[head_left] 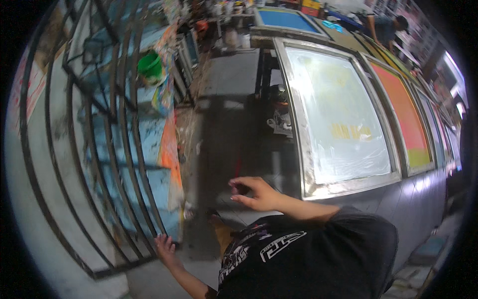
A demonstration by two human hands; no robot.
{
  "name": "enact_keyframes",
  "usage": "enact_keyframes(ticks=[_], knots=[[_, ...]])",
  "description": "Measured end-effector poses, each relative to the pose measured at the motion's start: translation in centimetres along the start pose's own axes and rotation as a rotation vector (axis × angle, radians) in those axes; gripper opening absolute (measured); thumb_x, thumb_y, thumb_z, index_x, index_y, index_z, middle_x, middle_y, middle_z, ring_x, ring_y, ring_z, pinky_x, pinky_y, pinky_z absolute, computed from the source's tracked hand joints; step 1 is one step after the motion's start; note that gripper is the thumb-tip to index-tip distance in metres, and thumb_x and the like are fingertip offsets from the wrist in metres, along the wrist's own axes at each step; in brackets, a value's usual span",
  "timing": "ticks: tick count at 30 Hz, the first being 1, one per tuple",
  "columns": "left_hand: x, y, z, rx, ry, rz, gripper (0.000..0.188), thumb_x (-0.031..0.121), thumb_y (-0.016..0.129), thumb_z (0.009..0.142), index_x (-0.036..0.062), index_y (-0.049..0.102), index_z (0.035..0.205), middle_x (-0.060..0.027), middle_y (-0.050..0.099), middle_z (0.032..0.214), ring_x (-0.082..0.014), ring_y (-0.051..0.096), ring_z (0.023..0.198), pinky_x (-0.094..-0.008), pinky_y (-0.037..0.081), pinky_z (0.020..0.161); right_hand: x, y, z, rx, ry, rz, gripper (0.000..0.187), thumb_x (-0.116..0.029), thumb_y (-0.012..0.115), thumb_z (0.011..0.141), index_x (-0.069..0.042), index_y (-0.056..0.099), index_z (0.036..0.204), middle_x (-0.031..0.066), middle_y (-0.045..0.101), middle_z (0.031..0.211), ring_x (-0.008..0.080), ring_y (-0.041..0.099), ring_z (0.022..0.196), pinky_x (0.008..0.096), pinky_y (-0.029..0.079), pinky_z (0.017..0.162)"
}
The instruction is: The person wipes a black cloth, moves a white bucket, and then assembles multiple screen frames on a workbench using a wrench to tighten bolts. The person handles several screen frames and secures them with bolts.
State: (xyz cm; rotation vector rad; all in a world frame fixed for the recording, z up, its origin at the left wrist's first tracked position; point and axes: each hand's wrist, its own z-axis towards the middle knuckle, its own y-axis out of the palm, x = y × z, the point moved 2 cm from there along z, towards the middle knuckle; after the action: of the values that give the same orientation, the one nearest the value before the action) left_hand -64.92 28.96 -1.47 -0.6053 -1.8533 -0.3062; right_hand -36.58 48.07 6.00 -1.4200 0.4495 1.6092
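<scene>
My left hand point(167, 247) is low on the left, its fingers stretched out beside the lower corner of a dark metal bar rack point(127, 199). Whether the fingertips touch the bars I cannot tell. In front of my body, over the walkway, my right hand point(255, 193) hangs half curled, thumb and fingers apart, with nothing visible in it. Just right of that hand is a metal-framed printing screen point(343, 114) with a pale, wet-looking mesh and faint yellow marks.
Behind the bars runs a paint-stained light-blue ledge point(149, 134) with a green bucket point(150, 66). An orange-red screen point(401, 107) and others line the right side. A blue screen point(288, 20) lies farther back. A person point(391, 30) bends over at the far right. Dark tiled floor point(219, 144) stretches ahead.
</scene>
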Motion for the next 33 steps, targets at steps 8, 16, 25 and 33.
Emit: enact_keyframes(ticks=[8,16,25,33], knots=[[8.6,17.1,17.3,-0.681,0.009,0.193,0.048,0.037,0.046,0.081,0.0044,0.043,0.116,-0.0133,0.048,0.113,-0.0247,0.050,0.098,-0.0369,0.034,0.084,0.6,-0.9,6.7,0.525,0.350,-0.082,0.036,-0.015,0.064,0.072,-0.001,0.051,0.102,0.0127,0.057,0.096,0.0208,0.056,0.087,0.0297,0.043,0.076],[12.9,34.8,23.4,-1.032,0.018,0.246,0.045,0.035,0.049,0.081,0.0050,0.045,0.114,-0.0114,0.051,0.109,-0.0189,0.051,0.095,-0.0303,0.035,0.077,5.1,-5.5,10.4,0.990,0.426,-0.116,0.031,-0.010,0.063,0.072,-0.003,0.053,0.101,0.0064,0.059,0.085,0.0123,0.056,0.077,0.0261,0.045,0.066],[17.1,51.0,30.7,-1.016,0.003,0.290,0.049,0.038,0.050,0.080,0.0045,0.044,0.115,-0.0108,0.053,0.107,-0.0174,0.053,0.093,-0.0309,0.036,0.077,21.7,-14.8,30.4,0.783,0.563,0.137,0.034,-0.016,0.061,0.074,0.001,0.052,0.102,0.0094,0.057,0.090,0.0145,0.055,0.079,0.0261,0.045,0.068],[20.6,58.7,38.9,-0.766,-0.083,0.089,0.055,0.032,0.057,0.078,-0.0069,0.042,0.113,-0.0141,0.047,0.112,-0.0179,0.050,0.093,-0.0265,0.040,0.079,31.6,-19.7,53.4,0.449,0.549,0.040,0.038,-0.021,0.062,0.073,0.002,0.053,0.103,0.0136,0.057,0.097,0.0183,0.054,0.089,0.0283,0.042,0.076]])
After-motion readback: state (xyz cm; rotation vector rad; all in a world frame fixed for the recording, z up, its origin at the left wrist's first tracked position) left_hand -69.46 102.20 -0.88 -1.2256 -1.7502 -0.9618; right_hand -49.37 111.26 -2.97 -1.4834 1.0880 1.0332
